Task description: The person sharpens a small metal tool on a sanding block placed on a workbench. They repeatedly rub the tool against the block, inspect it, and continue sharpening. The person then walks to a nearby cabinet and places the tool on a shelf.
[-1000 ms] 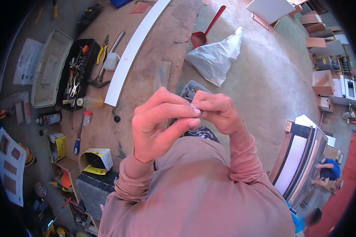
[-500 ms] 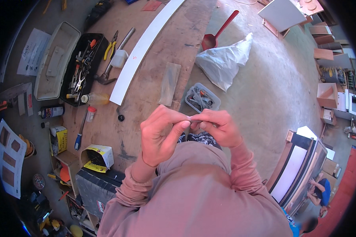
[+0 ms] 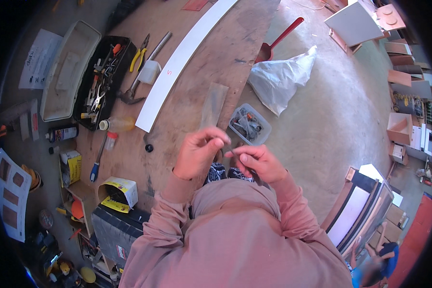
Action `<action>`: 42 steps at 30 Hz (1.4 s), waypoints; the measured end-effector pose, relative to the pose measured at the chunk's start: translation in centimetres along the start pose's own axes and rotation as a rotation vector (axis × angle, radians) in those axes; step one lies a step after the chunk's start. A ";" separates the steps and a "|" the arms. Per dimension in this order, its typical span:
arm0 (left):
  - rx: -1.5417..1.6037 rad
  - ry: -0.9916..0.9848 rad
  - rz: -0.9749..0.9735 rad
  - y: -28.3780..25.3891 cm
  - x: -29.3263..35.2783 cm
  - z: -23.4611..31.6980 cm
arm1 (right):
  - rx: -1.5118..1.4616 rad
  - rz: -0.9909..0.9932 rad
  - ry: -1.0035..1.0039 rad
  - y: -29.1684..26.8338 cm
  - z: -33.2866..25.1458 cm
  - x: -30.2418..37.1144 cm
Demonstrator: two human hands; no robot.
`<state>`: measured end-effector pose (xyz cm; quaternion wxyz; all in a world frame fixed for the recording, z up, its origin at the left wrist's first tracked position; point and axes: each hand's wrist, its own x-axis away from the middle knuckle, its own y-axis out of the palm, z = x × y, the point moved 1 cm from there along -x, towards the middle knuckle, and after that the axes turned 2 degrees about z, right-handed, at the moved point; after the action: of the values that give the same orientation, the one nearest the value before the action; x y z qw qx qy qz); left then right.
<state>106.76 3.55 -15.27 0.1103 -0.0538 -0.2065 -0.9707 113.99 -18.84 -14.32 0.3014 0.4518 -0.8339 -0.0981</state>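
Note:
In front of my body, above the workbench edge, my left hand [image 3: 200, 152] is closed in a pinch, thumb against fingertips. Beside it, my right hand [image 3: 258, 163] is also pinched, its fingertips close to the left ones. Something small, thin and dark shows between the fingertips, too small and blurred to name. Just beyond my hands, a flat see-through plastic bag [image 3: 214, 103] lies on the bench. Past my right hand stands a clear plastic tub [image 3: 250, 124] of small hardware. A small black ring [image 3: 149, 148] lies to the left.
The wooden bench [image 3: 187, 91] carries a long white curved strip [image 3: 170, 72], a hammer [image 3: 132, 91], yellow pliers [image 3: 139, 57], an open toolbox [image 3: 98, 81], a bottle [image 3: 117, 124] and a screwdriver [image 3: 98, 161]. Right of it are a red dustpan [image 3: 265, 53] and a white plastic sack [image 3: 285, 81]. People work at far right.
My hands, pressed together before, have drawn slightly apart, the right one lower. The whole view has shifted a little, moving the bench and tub rightward in the picture.

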 end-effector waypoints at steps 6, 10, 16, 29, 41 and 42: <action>-0.949 0.124 0.399 -1.9 -2.4 -1.8 | 0.365 0.452 -0.048 -3.5 2.4 -5.6; -1.301 0.256 0.155 -0.8 -2.3 -4.3 | 0.613 0.538 -0.108 -5.1 4.7 -9.0; -1.431 0.130 -0.001 0.1 -3.2 -7.6 | 0.635 0.508 -0.059 -5.1 6.6 -9.9; -1.718 0.169 -0.045 -0.7 -2.7 -8.5 | 0.819 0.702 -0.254 -2.8 10.0 -10.1; -1.749 0.068 -0.375 -2.9 -7.6 -6.6 | 0.803 0.799 -0.229 -4.5 12.8 -17.7; -1.722 0.257 -0.425 -3.0 -7.7 -6.6 | 0.968 0.754 -0.261 -4.6 13.3 -17.8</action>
<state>113.13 4.97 -23.62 -0.1280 0.0306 0.6016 -0.7879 116.64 -8.47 -34.28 -0.0278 0.1962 -0.9157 0.3495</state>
